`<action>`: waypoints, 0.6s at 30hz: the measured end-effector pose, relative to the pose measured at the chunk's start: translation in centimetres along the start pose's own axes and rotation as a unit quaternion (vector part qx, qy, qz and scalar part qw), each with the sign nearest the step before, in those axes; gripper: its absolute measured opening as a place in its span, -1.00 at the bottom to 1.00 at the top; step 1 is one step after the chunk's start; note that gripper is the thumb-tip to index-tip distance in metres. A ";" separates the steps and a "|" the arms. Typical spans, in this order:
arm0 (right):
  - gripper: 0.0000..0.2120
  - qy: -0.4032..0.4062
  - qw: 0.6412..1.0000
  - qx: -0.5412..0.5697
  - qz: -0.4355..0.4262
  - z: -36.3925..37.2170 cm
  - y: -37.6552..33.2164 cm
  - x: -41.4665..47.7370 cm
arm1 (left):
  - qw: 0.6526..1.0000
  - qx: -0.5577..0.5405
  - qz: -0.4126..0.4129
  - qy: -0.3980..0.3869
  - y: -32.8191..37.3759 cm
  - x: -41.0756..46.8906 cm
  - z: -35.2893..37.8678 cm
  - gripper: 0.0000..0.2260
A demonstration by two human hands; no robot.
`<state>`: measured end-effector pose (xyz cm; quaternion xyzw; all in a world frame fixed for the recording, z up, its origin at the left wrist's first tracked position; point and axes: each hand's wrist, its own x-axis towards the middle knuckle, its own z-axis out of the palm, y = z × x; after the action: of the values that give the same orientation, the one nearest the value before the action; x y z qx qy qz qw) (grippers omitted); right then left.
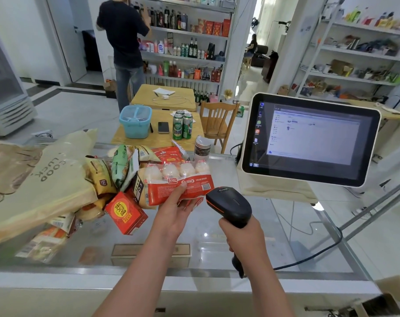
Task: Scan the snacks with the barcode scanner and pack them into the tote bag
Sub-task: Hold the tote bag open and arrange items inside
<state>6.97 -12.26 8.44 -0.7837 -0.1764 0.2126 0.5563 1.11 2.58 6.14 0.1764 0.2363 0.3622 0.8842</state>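
Note:
My left hand grips a red and clear packet of small round cakes, barcode side up, above the glass counter. My right hand holds the black barcode scanner by its handle, its head just right of the packet's barcode. The beige tote bag lies on its side at the left. A pile of snacks lies beside the bag: a red box, a green packet, yellow packets and a red packet.
A white touchscreen terminal stands at the right on the glass counter, its cable trailing down. A jar stands behind the snacks. Beyond are wooden tables with cans, a chair, shelves of goods and a person at the shelves.

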 end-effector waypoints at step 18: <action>-0.93 0.001 1.000 -0.018 0.006 0.5 -0.3 0.1 | 1.000 -0.016 -0.013 0.017 0.4 0.9 -1.2 -0.54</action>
<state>6.78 -11.68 8.53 -0.7949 -0.1749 0.2114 0.5412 0.79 3.64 5.09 0.1528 0.2482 0.3572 0.8874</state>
